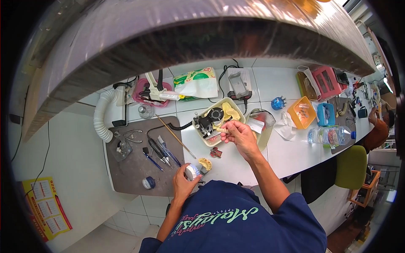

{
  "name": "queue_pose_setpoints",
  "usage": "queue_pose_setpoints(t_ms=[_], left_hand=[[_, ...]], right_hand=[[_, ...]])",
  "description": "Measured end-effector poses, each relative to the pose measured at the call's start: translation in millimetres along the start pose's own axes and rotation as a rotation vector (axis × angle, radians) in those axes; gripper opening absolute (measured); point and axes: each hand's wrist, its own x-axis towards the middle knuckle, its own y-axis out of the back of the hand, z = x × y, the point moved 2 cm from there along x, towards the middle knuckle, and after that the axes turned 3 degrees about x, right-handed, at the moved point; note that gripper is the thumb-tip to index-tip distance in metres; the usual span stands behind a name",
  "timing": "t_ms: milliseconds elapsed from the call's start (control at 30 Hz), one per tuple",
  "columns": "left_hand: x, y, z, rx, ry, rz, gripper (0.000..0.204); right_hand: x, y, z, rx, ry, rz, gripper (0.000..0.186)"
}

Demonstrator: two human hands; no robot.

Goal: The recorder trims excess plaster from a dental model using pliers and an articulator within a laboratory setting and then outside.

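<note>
Near the front edge of the bench, my left hand (182, 184) is closed around a dental cast (192, 171) in white and pale blue. Right beside it is a yellow, arch-shaped dental cast (205, 163) on a grey base; whether my fingers touch that one too, I cannot tell. My right hand (240, 138) is raised over the bench, thumb and fingers pinching a small cream-coloured strip that looks like a row of teeth (221, 130). Behind it stands a pale tray (205, 140) with a black articulator (205, 125) and yellow casts (230, 112) inside.
On the grey mat (126, 168) lie a handpiece (157, 149), a brush (175, 135), pliers (130, 135) and a small dark jar (148, 182). An orange basket (302, 113) and a water bottle (331, 135) stand at right. Overhead hangs a curved hood (202, 36). Another person (379, 126) sits far right.
</note>
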Motion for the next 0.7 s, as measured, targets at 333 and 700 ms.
queue_pose_setpoints(t_ms=[333,700], left_hand=[[18.0,-2.6,-5.4,-0.061,0.033,0.063,0.056],[23.5,-13.2,38.3,0.361,0.006,0.037,0.063]], right_hand=[[-12.0,-12.1,-15.3,0.118,-0.022,-0.08,0.024],[-35.4,-23.5,-35.9,0.198,0.006,-0.242,0.027]])
